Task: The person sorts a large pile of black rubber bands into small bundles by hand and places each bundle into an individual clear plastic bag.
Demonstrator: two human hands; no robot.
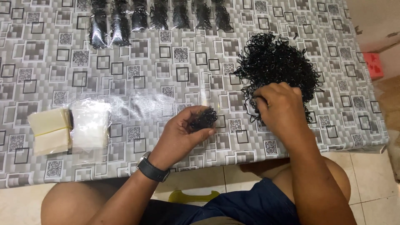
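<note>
Up close, the left hand [183, 133] cups a small clump of black rubber bands [203, 118], fingers curled around it, just above the table [166, 79]. The right hand [279, 109] pinches into the edge of the big loose pile of bands [277, 62]. Along the far edge lie clear bags [121, 25] already filled with black bands. Left of the hands sit a stack of empty clear bags [89, 125] and a banded pale stack [49, 130].

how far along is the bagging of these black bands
Done: a row of filled bags at the table's far edge. In hand: the left hand cups a small bunch; the right hand picks at the pile. Left: that big pile and the empty bags.
</note>
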